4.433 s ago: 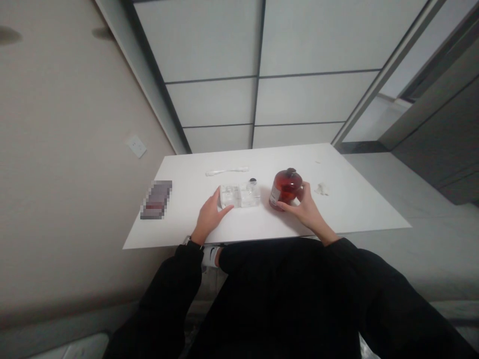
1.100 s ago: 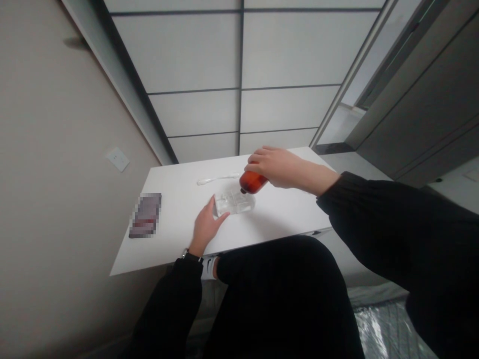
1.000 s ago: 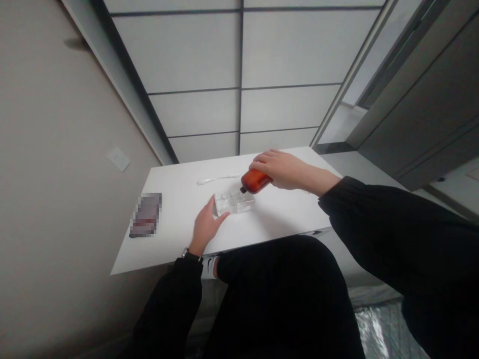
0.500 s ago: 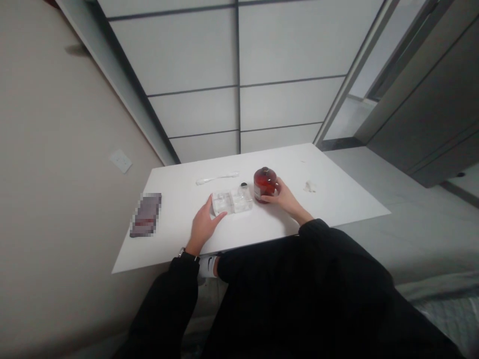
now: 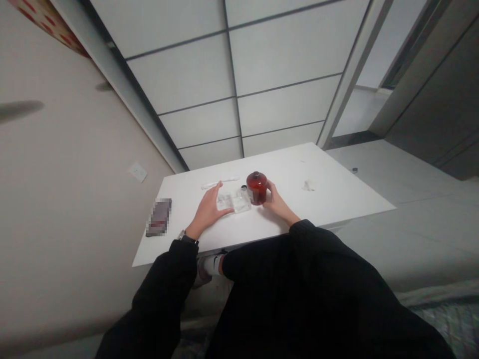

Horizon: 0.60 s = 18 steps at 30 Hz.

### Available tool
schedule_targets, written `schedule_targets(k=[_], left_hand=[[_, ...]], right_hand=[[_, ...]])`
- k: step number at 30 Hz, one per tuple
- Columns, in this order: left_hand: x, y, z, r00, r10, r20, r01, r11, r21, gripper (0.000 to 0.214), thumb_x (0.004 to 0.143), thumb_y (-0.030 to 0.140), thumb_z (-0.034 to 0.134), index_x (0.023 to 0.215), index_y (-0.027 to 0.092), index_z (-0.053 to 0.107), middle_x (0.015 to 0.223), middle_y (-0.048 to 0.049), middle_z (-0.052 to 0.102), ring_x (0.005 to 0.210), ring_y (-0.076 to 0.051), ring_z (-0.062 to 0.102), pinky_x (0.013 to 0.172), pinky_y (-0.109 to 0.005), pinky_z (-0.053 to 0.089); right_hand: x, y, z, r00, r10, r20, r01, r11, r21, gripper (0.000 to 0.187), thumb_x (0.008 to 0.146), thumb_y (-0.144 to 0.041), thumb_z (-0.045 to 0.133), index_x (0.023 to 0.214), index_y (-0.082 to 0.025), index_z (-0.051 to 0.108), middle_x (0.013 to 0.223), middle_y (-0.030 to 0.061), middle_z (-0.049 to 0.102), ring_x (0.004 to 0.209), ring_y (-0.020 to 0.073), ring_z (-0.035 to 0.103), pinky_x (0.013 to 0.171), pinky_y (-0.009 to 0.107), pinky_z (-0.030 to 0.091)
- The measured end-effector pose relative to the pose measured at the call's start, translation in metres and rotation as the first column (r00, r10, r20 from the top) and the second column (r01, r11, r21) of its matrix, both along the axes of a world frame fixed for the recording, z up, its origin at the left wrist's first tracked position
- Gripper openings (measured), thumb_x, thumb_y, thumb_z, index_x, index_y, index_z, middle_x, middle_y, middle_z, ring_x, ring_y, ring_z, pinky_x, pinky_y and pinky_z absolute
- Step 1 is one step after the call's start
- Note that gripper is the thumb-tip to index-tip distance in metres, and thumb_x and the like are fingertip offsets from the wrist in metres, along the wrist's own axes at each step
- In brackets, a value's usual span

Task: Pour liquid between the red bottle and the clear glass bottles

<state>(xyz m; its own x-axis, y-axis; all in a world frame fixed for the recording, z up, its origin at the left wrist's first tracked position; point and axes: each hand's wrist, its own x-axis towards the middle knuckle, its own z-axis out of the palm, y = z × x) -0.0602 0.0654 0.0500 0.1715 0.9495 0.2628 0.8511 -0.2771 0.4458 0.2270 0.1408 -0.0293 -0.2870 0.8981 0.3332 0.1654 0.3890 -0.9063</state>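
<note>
My right hand is wrapped round the right side of a bottle with red liquid in it and a pale label low on its left side. The bottle is upright, at the right end of a clear plastic box with compartments. My left hand is at the box's left end, thumb and fingers spread apart around that end; whether they touch it I cannot tell. A small black cap lies behind the box, beside the bottle. Farther back is a thin white stick-like piece, partly behind my left fingertips.
The white table carries a pixelated dark flat object at the left and a crumpled whitish scrap at the right. Panelled white doors stand behind it, and a wall is on the left.
My right hand has brought the bottle left, closer to the box. My left hand's fingers have stretched out and reach farther past the box's left end. The camera view has tilted.
</note>
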Motion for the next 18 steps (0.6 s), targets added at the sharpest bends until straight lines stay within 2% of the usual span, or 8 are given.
schedule_targets(k=[3, 7, 11, 18], left_hand=[[0.011, 0.019, 0.016, 0.991, -0.088, -0.104, 0.079, 0.993, -0.088, 0.115, 0.075, 0.047, 0.094, 0.168, 0.022, 0.031, 0.159, -0.0185, 0.058, 0.146, -0.039, 0.057, 0.122, -0.050, 0.043], [0.019, 0.031, 0.022, 0.973, -0.117, -0.199, 0.081, 0.980, -0.181, 0.114, 0.077, 0.042, 0.092, 0.169, 0.024, 0.029, 0.146, -0.0147, 0.070, 0.132, -0.037, 0.068, 0.107, -0.044, 0.053], [0.014, 0.031, 0.025, 0.965, -0.119, -0.235, 0.065, 0.972, -0.226, 0.111, 0.078, 0.042, 0.091, 0.169, 0.024, 0.031, 0.144, -0.0141, 0.071, 0.133, -0.036, 0.068, 0.109, -0.042, 0.052], [-0.007, 0.033, 0.028, 0.973, -0.097, -0.207, 0.043, 0.967, -0.251, 0.109, 0.078, 0.041, 0.089, 0.168, 0.020, 0.032, 0.145, -0.0173, 0.070, 0.133, -0.038, 0.068, 0.110, -0.047, 0.051]], right_hand=[[-0.002, -0.001, -0.001, 1.000, 0.011, -0.027, -0.011, 1.000, -0.005, 0.089, 0.075, -0.031, 0.075, 0.156, -0.022, 0.038, 0.159, 0.0218, 0.053, 0.146, 0.0390, 0.056, 0.125, 0.060, 0.039], [-0.003, -0.003, -0.002, 0.999, 0.010, -0.035, -0.010, 1.000, 0.013, 0.080, 0.075, -0.031, 0.073, 0.150, -0.021, 0.046, 0.150, 0.0215, 0.061, 0.140, 0.0397, 0.060, 0.120, 0.061, 0.044], [-0.003, -0.004, -0.004, 1.000, -0.016, -0.011, 0.016, 0.999, 0.035, 0.076, 0.074, -0.029, 0.073, 0.146, -0.020, 0.050, 0.147, 0.0204, 0.064, 0.137, 0.0391, 0.062, 0.120, 0.063, 0.044], [-0.013, -0.008, -0.001, 0.998, 0.006, 0.064, -0.011, 0.997, 0.078, 0.072, 0.076, -0.026, 0.074, 0.145, -0.021, 0.054, 0.145, 0.0171, 0.067, 0.133, 0.0341, 0.065, 0.117, 0.056, 0.049]])
